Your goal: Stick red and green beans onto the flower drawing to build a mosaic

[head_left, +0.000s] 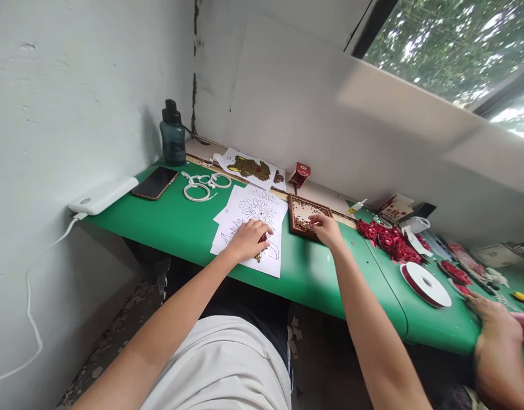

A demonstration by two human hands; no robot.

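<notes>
My left hand [248, 239] rests on a white sheet with a flower line drawing [262, 210], its fingers spread and slightly bent. Dark red beads [262, 238] lie beside its fingertips, and small gold-brown beads [257, 257] sit just below them on the paper. To the right is a shallow brown wooden tray [291, 219] holding loose gold-brown beads [303, 225]. My right hand [325, 229] reaches over the tray's right side, fingertips drawn together down at the beads. Anything between those fingertips is too small to make out.
Behind the drawing lies a bead-covered picture [251, 168]. White rings [196, 192], a phone [154, 183], a white power bank [103, 195] and a bottle [173, 136] stand left. Red ribbon flowers [392, 242] and a ribbon spool [426, 283] lie right, near another person's arm [499, 336].
</notes>
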